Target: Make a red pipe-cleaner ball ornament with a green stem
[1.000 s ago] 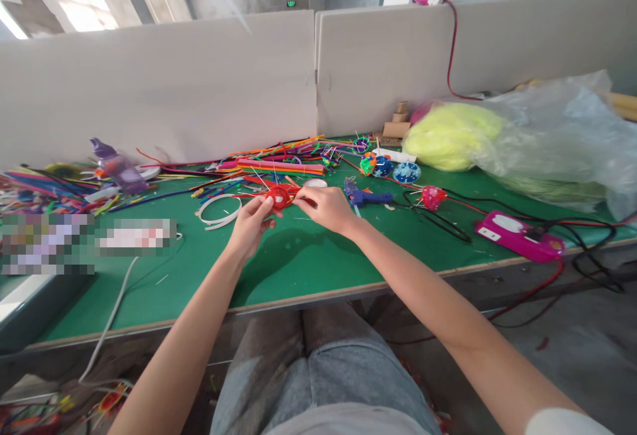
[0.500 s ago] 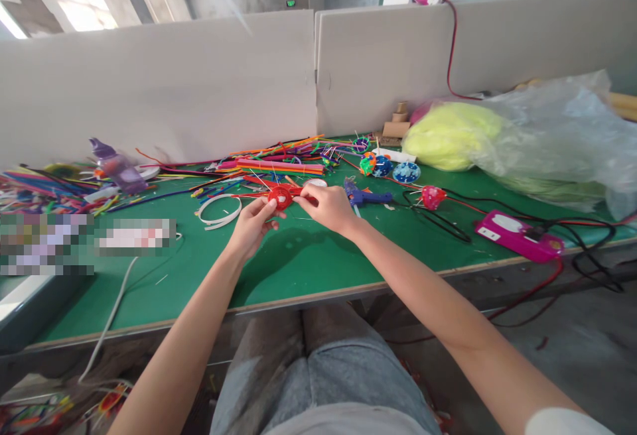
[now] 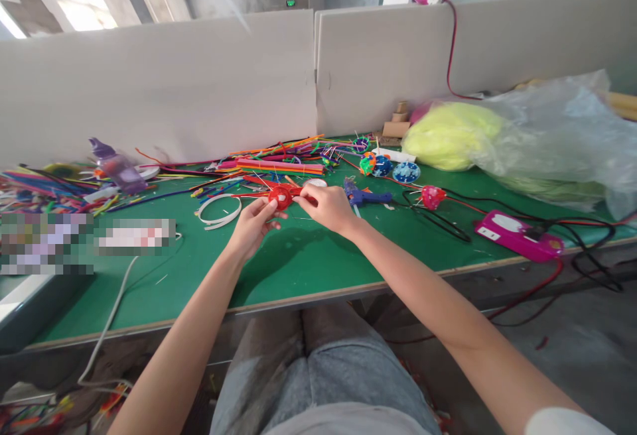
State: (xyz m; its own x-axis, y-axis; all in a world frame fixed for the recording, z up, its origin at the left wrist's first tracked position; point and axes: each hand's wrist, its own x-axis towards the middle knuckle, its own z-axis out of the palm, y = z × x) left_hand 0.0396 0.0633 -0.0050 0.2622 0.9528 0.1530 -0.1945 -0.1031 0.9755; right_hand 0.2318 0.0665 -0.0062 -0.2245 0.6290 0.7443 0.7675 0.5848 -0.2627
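Observation:
Above the green tabletop, my left hand [image 3: 253,224] grips a small round red piece [image 3: 281,197] between thumb and fingers. The piece has a white patch on the side facing me, and thin pale sticks jut from around it. My right hand [image 3: 326,205] is at its right edge, thumb and forefinger pinched together. What they pinch is too small to make out. A white looped band [image 3: 223,222] lies left of my hands. Behind them are pink and orange pipe cleaners [image 3: 281,167]. A blue glue gun [image 3: 369,197] rests to the right.
Blue speckled domes [image 3: 407,172] and a pink dotted piece [image 3: 433,197] stand at the right. Beyond them are a magenta power strip [image 3: 517,236], black cords and plastic bags [image 3: 542,136]. A purple bottle [image 3: 118,166] and loose pipe cleaners lie at the left. White panels [image 3: 159,90] border the back.

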